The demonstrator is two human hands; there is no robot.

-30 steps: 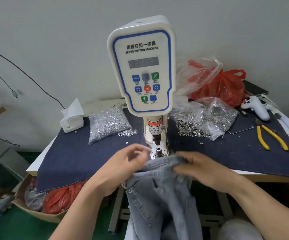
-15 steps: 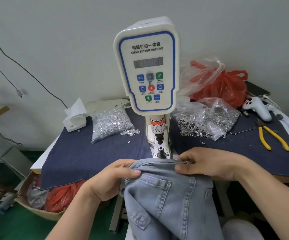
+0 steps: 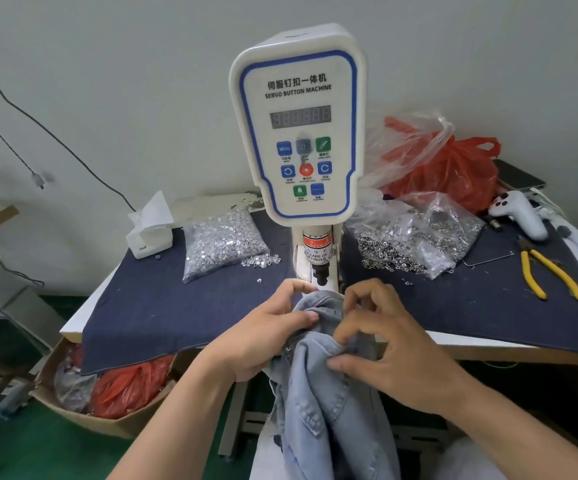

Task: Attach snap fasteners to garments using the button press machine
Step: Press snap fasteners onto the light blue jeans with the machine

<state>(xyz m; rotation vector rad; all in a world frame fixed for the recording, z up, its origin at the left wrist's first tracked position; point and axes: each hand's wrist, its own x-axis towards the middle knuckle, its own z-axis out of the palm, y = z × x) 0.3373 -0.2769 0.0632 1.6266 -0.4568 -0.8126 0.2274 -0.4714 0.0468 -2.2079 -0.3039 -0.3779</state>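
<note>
My left hand and right hand pinch the pale-blue denim garment at the bench's front edge — I flatten the edge squarely under the white servo button machine punch.

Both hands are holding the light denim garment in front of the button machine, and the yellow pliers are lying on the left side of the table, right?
Not quite. The yellow pliers lie on the right side of the table; the head view shows it. Both hands do hold the denim garment before the button machine.

Left hand and right hand meet (fingers curled, pinching).
</note>
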